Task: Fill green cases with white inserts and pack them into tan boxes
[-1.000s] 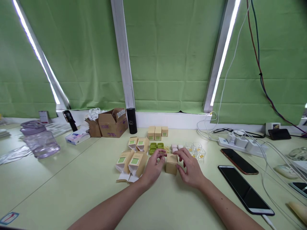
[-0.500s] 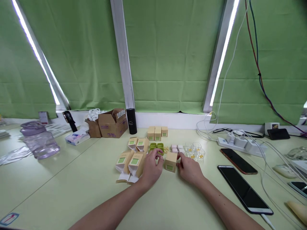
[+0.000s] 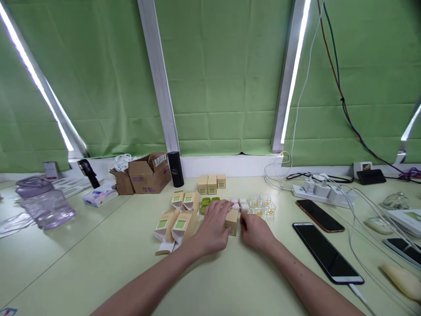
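A small tan carton with a green label [image 3: 232, 221] stands on the pale green table [image 3: 98, 245]. My left hand [image 3: 212, 228] grips its left side with the fingers curled over the top. My right hand [image 3: 255, 230] pinches its right side. To the left lie several open tan cartons [image 3: 176, 224] with green windows. Behind the hands sit green pots [image 3: 206, 202], pink blocks [image 3: 239, 202] and clear cups with yellow bits [image 3: 263, 204]. Three closed tan cartons [image 3: 212, 183] stand in a row further back.
A black phone [image 3: 325, 252] and a second phone [image 3: 319, 214] lie at the right, near a white power strip with cables [image 3: 320, 191]. A brown cardboard box [image 3: 146, 177], a black cylinder [image 3: 176, 169], a tissue pack [image 3: 98, 195] and a clear jug [image 3: 42, 204] stand at the left.
The carton has been turned so its green label faces me, then set lower on the table. Both hands closed in on its sides. The view shifted slightly right.
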A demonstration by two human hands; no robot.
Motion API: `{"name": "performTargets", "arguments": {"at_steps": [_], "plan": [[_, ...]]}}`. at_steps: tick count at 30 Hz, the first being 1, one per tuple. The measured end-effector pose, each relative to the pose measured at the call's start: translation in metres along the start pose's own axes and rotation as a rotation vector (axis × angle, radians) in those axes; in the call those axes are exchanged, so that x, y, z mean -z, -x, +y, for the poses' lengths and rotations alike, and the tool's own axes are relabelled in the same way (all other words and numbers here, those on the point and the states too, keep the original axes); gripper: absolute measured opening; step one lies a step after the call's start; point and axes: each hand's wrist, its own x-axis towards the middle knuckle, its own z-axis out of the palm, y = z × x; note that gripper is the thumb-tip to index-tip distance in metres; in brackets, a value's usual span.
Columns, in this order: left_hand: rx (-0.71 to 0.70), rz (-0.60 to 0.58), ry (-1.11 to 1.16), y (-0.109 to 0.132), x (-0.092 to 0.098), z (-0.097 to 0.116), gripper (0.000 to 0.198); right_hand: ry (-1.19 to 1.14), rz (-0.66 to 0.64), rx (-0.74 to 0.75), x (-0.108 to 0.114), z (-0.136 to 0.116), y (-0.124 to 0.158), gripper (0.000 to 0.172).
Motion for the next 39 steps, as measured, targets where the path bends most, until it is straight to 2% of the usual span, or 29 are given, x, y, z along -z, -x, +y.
{"name": "performTargets", "arguments": {"at_steps": [4, 6, 11, 16, 19, 21, 24, 27, 35, 39], "plan": [[-0.067, -0.127, -0.098, -0.012, 0.007, 0.003, 0.072, 0.005, -0.005, -0.002, 0.001, -0.001, 0.001, 0.014], [-0.099, -0.154, -0.113, -0.019, 0.008, 0.003, 0.070, 0.009, -0.008, -0.006, 0.001, -0.002, 0.001, 0.014], [-0.181, -0.204, -0.239, -0.039, 0.014, 0.004, 0.042, 0.020, -0.027, -0.013, 0.002, -0.003, 0.001, 0.012], [-0.053, -0.418, -0.515, -0.075, 0.041, 0.011, 0.051, 0.030, -0.063, -0.038, 0.002, -0.003, 0.000, 0.010], [-0.033, -0.346, -0.615, -0.104, 0.054, 0.007, 0.054, 0.039, -0.074, -0.043, 0.003, -0.004, 0.000, 0.010], [-0.029, -0.289, -0.663, -0.123, 0.057, -0.002, 0.052, 0.045, -0.079, -0.045, 0.004, -0.005, 0.001, 0.009], [0.006, -0.265, -0.704, -0.146, 0.051, -0.020, 0.055, 0.050, -0.084, -0.047, 0.006, -0.006, 0.002, 0.009], [0.035, -0.267, -0.726, -0.157, 0.039, -0.038, 0.057, 0.053, -0.094, -0.047, 0.007, -0.007, 0.002, 0.009], [0.107, -0.294, -0.771, -0.161, 0.001, -0.072, 0.047, 0.058, -0.128, -0.057, 0.007, -0.008, 0.001, 0.008], [0.152, -0.275, -0.790, -0.156, -0.012, -0.075, 0.046, 0.058, -0.120, -0.048, 0.006, -0.007, 0.001, 0.007]]}}
